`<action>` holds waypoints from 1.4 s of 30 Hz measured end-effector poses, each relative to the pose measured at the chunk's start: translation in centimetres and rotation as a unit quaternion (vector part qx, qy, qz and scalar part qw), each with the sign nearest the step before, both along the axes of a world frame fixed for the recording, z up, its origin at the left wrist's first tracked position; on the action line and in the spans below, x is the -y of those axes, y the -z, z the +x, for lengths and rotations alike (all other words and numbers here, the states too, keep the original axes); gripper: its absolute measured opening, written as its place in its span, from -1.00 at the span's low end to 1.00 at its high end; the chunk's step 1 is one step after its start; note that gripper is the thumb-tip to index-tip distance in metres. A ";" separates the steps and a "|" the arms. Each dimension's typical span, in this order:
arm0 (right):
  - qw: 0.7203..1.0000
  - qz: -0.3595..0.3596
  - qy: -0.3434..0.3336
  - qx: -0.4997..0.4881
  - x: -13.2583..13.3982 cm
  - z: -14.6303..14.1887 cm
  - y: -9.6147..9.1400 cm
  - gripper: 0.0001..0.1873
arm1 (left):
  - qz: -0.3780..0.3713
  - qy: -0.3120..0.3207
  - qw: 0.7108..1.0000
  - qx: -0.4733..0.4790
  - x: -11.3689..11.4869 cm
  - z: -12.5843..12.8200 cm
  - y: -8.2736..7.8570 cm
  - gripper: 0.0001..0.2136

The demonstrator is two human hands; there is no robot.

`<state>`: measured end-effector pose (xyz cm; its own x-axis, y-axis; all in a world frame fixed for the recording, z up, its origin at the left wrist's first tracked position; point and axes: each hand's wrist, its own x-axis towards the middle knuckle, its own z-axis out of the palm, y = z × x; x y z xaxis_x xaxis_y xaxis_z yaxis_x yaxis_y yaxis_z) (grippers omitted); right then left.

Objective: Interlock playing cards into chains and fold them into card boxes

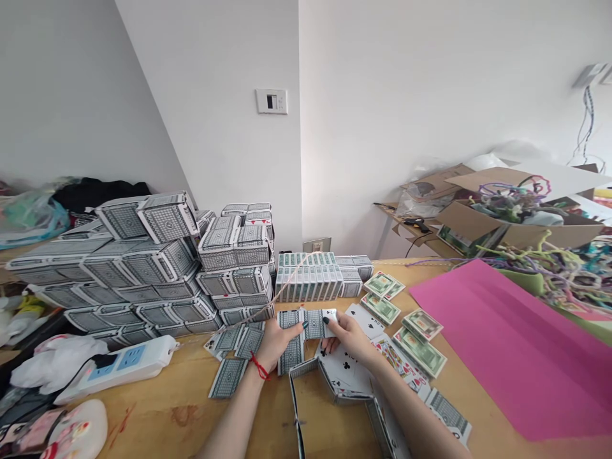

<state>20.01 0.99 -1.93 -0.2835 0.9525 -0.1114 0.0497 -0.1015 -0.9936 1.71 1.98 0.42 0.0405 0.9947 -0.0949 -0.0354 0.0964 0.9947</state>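
Note:
My left hand [276, 341], with a red string on its wrist, grips one end of a short row of playing cards [314, 324], grey patterned backs toward me. At the row's other end, my right hand [352, 338] pinches a card with its thumb on top and fingers partly hidden beneath. A patterned card piece [291, 358] stands or hangs below the left thumb; I cannot tell whether it is joined. Just under my hands is an angular frame made of cards [305, 366]. Loose face-down cards [228, 377] lie left of my left hand, and face-up cards [345, 364] lie beneath my right.
Stacked card-covered blocks [157, 268] rise at the left, beside a row of card boxes [310, 275]. A white power strip [129, 363] lies front left. Green card packs [421, 350] and a pink sheet [516, 357] lie right. An open carton [478, 220] holds colourful cords.

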 end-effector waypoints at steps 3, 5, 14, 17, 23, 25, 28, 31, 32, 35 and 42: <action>1.000 -0.001 0.011 -0.003 0.2 -0.1 -0.2 -0.53 | 0.006 0.002 1.000 0.003 0.0 0.1 0.1 -0.66; 1.000 0.000 0.024 0.006 0.3 -0.2 -0.2 -0.52 | 0.006 0.008 1.000 0.002 -0.1 0.1 0.2 -0.67; 0.998 0.024 0.050 0.033 0.4 -0.3 -0.2 -0.56 | 0.006 0.027 1.000 -0.012 0.1 0.0 0.1 -0.67; 0.997 0.036 0.047 0.043 0.4 -0.3 0.0 -0.56 | 0.002 0.029 1.000 -0.010 0.2 0.0 0.0 -0.70; 0.996 0.057 0.038 0.053 0.6 -0.4 0.2 -0.60 | 0.016 0.019 1.000 -0.005 0.1 0.1 0.0 -0.71; 0.996 0.061 0.034 0.047 0.7 -0.5 0.3 -0.61 | 0.015 0.015 1.000 -0.008 0.1 0.1 0.0 -0.71; 0.997 0.061 0.025 0.031 0.7 -0.6 0.5 -0.62 | 0.017 0.020 1.000 -0.017 0.1 0.0 0.1 -0.72; 0.998 0.056 0.017 0.019 0.8 -0.7 0.5 -0.63 | 0.019 0.026 0.999 -0.011 0.0 0.0 0.3 -0.71; 0.998 0.056 0.016 0.016 0.8 -0.7 0.5 -0.63 | 0.019 0.026 0.999 -0.005 0.0 0.0 0.4 -0.70; 0.998 0.056 0.008 0.017 1.0 -0.9 0.2 -0.64 | 0.022 0.027 0.999 0.010 -0.1 0.0 0.6 -0.66; 0.999 0.048 -0.003 0.019 1.1 -1.0 0.1 -0.64 | 0.020 0.030 0.999 0.005 0.1 0.0 0.1 -0.65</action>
